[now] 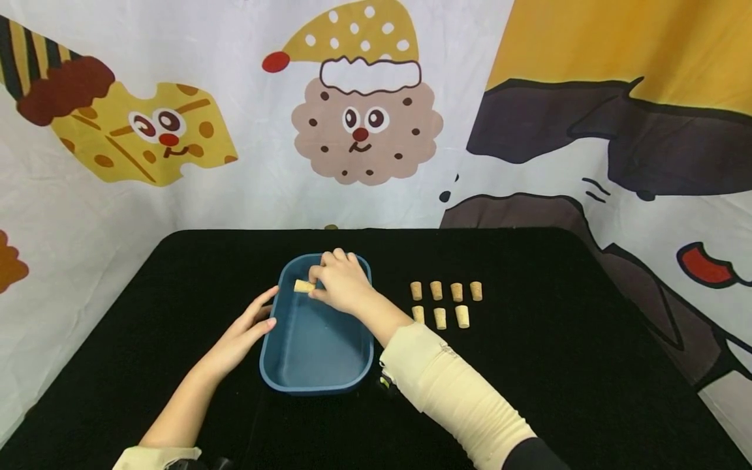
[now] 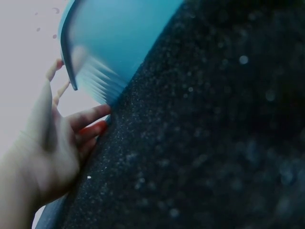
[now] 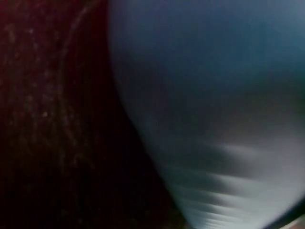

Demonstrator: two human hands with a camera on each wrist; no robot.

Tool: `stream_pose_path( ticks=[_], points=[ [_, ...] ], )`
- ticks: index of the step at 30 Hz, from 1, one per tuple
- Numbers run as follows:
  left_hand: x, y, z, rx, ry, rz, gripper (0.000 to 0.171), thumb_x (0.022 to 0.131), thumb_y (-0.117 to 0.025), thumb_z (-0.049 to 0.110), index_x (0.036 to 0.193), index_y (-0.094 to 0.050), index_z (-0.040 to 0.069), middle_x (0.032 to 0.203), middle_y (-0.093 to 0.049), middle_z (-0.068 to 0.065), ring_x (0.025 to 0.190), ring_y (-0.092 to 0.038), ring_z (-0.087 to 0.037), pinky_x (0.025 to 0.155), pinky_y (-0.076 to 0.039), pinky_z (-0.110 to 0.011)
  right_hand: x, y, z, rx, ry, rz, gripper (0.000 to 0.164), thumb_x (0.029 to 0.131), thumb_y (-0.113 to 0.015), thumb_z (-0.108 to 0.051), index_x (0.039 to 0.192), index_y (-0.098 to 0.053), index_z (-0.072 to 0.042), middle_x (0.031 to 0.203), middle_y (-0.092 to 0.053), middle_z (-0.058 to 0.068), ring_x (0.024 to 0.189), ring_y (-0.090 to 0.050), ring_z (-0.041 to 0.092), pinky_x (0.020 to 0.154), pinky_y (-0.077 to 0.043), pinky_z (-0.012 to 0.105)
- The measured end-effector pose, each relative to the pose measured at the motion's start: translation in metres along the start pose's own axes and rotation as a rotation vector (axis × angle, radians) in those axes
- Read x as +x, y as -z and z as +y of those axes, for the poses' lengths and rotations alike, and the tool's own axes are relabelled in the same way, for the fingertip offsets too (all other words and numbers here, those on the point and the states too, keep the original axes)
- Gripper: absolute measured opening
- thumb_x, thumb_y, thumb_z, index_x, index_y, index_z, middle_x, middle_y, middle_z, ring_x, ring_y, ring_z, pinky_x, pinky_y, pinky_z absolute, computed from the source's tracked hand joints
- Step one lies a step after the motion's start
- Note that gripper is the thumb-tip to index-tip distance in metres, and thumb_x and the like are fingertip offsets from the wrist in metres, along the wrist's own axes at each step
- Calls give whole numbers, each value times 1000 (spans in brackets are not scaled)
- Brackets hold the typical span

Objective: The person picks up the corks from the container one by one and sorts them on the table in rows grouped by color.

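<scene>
A blue rectangular bin [image 1: 320, 352] with rounded corners rests on the black table. Over its far part, my right hand [image 1: 342, 282] pinches one end of a tan cork [image 1: 303, 286] between thumb and index finger, inside the rim. My left hand [image 1: 242, 334] touches the bin's left outer side with spread fingers. Seen from the left wrist, the left hand [image 2: 57, 143] has fairly straight fingers against the bin wall [image 2: 119, 43]. The right wrist view shows only the blurred outer wall of the bin [image 3: 200, 86]; neither hand nor cork appears there.
Several corks [image 1: 462, 316] stand in two rows to the right of the bin, beside my right forearm. A black cloth covers the table [image 1: 529, 365]. Behind it hangs a white curtain [image 1: 247, 202] printed with cartoon figures.
</scene>
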State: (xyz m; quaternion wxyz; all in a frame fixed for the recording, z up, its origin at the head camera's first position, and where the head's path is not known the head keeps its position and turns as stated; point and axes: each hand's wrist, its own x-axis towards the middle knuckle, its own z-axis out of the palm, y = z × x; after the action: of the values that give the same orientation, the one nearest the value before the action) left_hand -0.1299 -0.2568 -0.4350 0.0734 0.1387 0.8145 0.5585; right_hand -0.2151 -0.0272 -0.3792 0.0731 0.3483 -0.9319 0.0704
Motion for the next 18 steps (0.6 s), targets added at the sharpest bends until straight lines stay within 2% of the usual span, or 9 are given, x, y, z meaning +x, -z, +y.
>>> stream_pose_path(
  ticks=[18],
  points=[
    [0, -1, 2, 9, 18, 15, 61, 101, -48, 27, 154, -18, 23, 147, -27, -31, 129, -33, -52, 95, -40, -63, -39, 45, 7, 116, -38, 241, 21, 86, -68, -46, 94, -68, -27, 99, -50, -6, 92, -39, 15, 80, -33, 32]
  ],
)
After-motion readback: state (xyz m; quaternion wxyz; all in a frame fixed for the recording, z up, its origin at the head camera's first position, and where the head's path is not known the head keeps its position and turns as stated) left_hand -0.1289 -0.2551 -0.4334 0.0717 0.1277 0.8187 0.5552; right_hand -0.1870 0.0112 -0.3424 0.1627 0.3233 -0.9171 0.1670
